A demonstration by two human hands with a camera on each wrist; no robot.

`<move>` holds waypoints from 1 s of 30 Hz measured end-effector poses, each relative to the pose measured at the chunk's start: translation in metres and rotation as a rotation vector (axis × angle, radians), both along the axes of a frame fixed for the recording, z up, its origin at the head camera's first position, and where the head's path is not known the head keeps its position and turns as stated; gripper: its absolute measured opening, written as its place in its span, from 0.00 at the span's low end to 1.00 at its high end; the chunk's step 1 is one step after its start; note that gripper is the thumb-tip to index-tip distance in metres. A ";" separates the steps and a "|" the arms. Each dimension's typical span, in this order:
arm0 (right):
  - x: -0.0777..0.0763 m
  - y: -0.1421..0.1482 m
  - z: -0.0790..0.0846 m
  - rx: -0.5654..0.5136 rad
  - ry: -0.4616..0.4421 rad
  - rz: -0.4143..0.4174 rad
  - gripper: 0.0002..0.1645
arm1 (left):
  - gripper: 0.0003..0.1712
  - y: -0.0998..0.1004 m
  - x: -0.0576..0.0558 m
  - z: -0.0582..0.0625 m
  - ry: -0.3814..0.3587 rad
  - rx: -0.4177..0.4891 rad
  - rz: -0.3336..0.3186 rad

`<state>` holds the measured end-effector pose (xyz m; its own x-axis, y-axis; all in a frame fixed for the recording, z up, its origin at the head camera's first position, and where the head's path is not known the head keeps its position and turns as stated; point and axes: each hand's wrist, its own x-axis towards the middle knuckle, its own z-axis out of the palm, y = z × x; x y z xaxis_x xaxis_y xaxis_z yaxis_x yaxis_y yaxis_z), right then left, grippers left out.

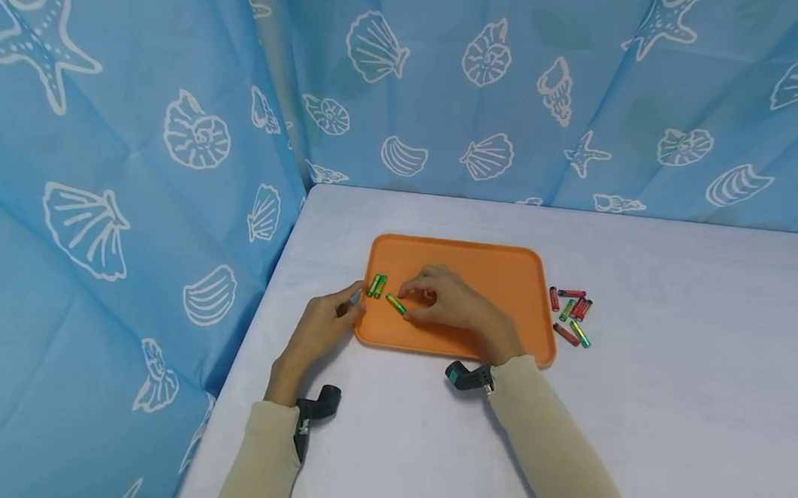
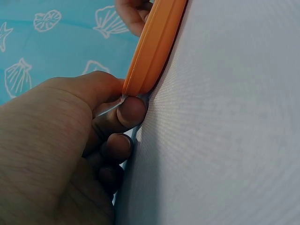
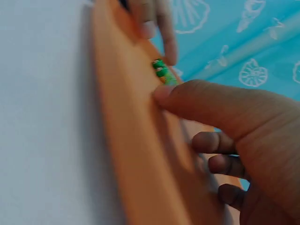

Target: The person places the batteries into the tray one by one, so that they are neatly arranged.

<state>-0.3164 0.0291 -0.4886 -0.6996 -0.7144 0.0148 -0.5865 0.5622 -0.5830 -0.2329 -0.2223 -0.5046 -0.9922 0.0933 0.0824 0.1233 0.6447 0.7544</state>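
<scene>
My left hand pinches the left edge of an orange tray, thumb at the rim and fingertips against its outer side in the left wrist view. Over the tray, my right hand has its thumb and index finger spread apart. Its thumb tip is right at the lower end of a slanted green battery; the index fingertip is a little off its upper end. Two more green batteries lie side by side in the tray near its left rim. Green batteries show past the thumb in the right wrist view.
Right of the tray, a loose group of red batteries and green batteries lies on the white tabletop. A blue curtain with shell prints hangs along the table's back and left sides.
</scene>
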 end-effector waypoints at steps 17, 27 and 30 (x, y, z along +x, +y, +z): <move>0.004 -0.020 -0.009 -0.041 0.051 0.009 0.24 | 0.25 0.001 0.000 0.002 0.005 -0.019 0.003; 0.005 -0.028 -0.016 -0.165 0.123 -0.014 0.10 | 0.26 0.001 0.000 0.002 -0.010 -0.011 0.004; 0.006 -0.032 -0.018 -0.159 0.155 -0.045 0.10 | 0.26 0.001 0.000 0.001 -0.016 -0.009 0.005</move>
<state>-0.3104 -0.0026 -0.5069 -0.7110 -0.6629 0.2347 -0.6527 0.4979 -0.5710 -0.2334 -0.2217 -0.5032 -0.9938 0.0894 0.0654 0.1080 0.6521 0.7504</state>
